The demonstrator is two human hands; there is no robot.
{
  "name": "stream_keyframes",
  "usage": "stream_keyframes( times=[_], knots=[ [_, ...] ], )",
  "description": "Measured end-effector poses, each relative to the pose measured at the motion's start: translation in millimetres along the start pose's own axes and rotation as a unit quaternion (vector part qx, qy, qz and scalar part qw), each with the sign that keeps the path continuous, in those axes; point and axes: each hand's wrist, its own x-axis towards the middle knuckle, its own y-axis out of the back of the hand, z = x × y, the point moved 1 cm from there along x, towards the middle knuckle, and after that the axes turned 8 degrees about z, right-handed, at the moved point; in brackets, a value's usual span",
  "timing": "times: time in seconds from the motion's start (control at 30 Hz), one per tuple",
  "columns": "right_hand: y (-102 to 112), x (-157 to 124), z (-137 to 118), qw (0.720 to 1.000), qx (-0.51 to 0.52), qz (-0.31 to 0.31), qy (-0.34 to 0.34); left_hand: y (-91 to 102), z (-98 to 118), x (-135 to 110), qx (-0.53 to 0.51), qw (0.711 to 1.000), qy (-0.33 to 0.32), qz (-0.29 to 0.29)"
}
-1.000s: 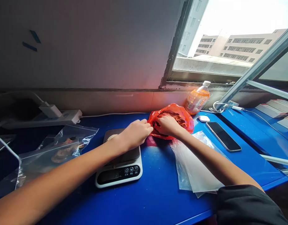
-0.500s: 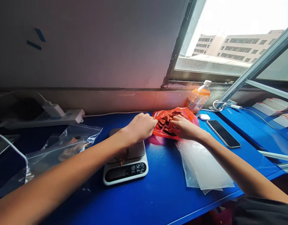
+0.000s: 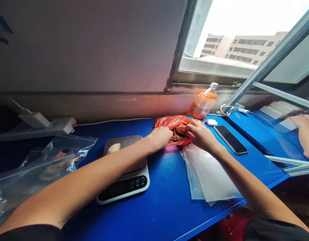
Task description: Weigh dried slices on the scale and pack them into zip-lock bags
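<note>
My left hand (image 3: pixel 162 137) is closed on the near rim of a red plastic bag (image 3: pixel 170 121), its fist at the bag's left side. Reddish-brown dried pieces (image 3: pixel 178 134) fill the opening. My right hand (image 3: pixel 201 134) is at the bag's right side with its fingers curled into the mouth; what they pinch is hidden. Under my left forearm stands a white kitchen scale (image 3: pixel 128 140), partly covered by the arm. A pale dried piece (image 3: pixel 113 148) lies on its plate.
Clear zip bags (image 3: pixel 59 160), one with dried pieces, lie left near a power strip (image 3: pixel 65 125). Right of the scale are flat clear bags (image 3: pixel 214 174), a phone (image 3: pixel 231 139), a white case (image 3: pixel 211 122) and an orange drink bottle (image 3: pixel 204 102). Another person's hand (image 3: pixel 306 132) shows beyond the metal frame (image 3: pixel 244 90).
The view has shifted right. The bag's mouth looks narrower, and my left fist sits lower on its near rim. More of the scale's plate shows, and another person's hand has come into view.
</note>
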Motion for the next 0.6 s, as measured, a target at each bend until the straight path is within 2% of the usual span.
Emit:
stream_keyframes(
  times=[0.07,0.13,0.27,0.4,0.6],
  knots=[
    [-4.0,-0.7,0.8,0.999,-0.026,0.043,-0.015,3.5,0.3,-0.8,0.023,1.0,0.008,-0.012],
    [-5.3,-4.5,-0.9,0.997,-0.044,0.06,-0.002,7.4,4.7,1.2,0.042,0.999,0.003,-0.017],
    [-1.9,-23.5,-5.7,0.996,-0.049,0.032,0.063,5.7,17.7,10.8,0.042,0.997,-0.059,-0.016],
    [-0.8,-45.0,-3.8,0.998,-0.029,0.022,0.06,-4.9,25.3,18.9,0.052,0.99,-0.133,0.017],
    [-1.7,-50.0,4.6,0.998,0.019,-0.001,0.061,-6.0,19.4,16.8,0.083,0.991,-0.1,0.008]
  ],
)
